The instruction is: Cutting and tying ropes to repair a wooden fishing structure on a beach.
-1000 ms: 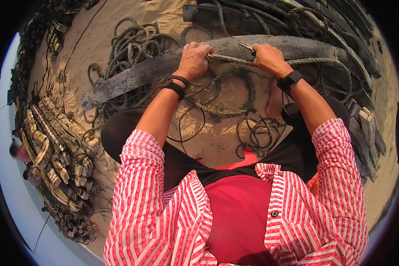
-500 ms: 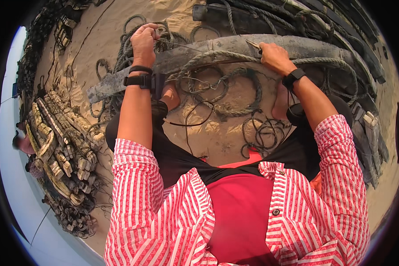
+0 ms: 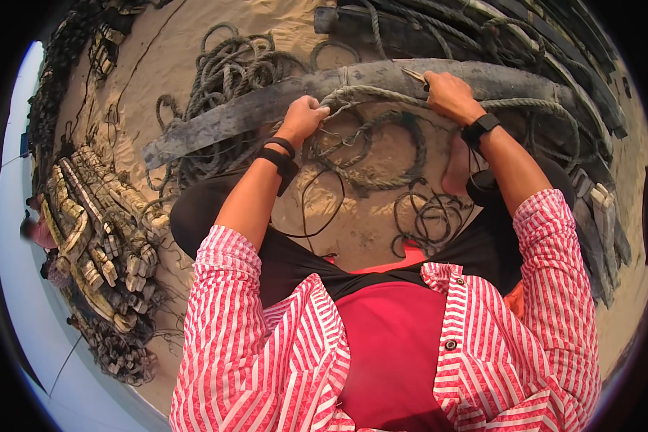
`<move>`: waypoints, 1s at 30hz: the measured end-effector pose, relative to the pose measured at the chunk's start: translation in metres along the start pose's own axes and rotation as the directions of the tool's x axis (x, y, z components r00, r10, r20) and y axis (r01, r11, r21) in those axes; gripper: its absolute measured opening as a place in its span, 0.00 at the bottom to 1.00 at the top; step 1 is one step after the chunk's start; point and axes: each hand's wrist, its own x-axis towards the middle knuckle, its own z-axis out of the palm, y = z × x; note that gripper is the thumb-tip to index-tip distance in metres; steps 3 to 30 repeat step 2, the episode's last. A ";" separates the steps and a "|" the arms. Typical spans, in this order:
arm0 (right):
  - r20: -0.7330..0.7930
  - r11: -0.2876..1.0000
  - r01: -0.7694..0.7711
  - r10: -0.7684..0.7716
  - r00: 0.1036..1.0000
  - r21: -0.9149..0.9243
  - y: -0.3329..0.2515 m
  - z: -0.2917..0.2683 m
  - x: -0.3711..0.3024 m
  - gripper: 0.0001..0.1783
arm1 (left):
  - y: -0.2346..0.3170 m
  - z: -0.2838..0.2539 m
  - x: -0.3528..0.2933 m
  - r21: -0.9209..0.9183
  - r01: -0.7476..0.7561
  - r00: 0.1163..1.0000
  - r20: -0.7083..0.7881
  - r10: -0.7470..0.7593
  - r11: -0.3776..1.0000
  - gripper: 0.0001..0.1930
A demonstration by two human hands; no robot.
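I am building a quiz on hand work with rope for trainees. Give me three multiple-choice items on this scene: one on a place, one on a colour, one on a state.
1. Where does the long dark plank lie?
A. on sand
B. on a table
C. on grass

2. What colour are the bands on both wrists?
A. white
B. black
C. yellow

3. How is the left hand?
A. open and flat
B. hanging clear of everything
C. closed on rope

Key:
1 A, sand shows all around the plank.
2 B, the band on the left wrist and the band on the right wrist are black.
3 C, its fingers curl around the thick rope; the right hand rests on the plank.
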 end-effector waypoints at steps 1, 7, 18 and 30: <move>-0.007 1.000 -0.003 0.003 1.000 -0.005 -0.001 0.001 0.002 0.13 | -0.004 -0.001 0.000 -0.363 0.090 0.996 0.036 -0.082 0.927 0.18; -0.010 1.000 -0.019 0.019 1.000 -0.012 0.002 0.003 0.001 0.13 | 0.008 -0.003 -0.004 -0.671 0.174 0.985 0.110 -0.136 0.720 0.18; -0.010 1.000 -0.019 0.019 1.000 -0.012 0.002 0.003 0.001 0.13 | 0.008 -0.003 -0.004 -0.671 0.174 0.985 0.110 -0.136 0.720 0.18; -0.010 1.000 -0.019 0.019 1.000 -0.012 0.002 0.003 0.001 0.13 | 0.008 -0.003 -0.004 -0.671 0.174 0.985 0.110 -0.136 0.720 0.18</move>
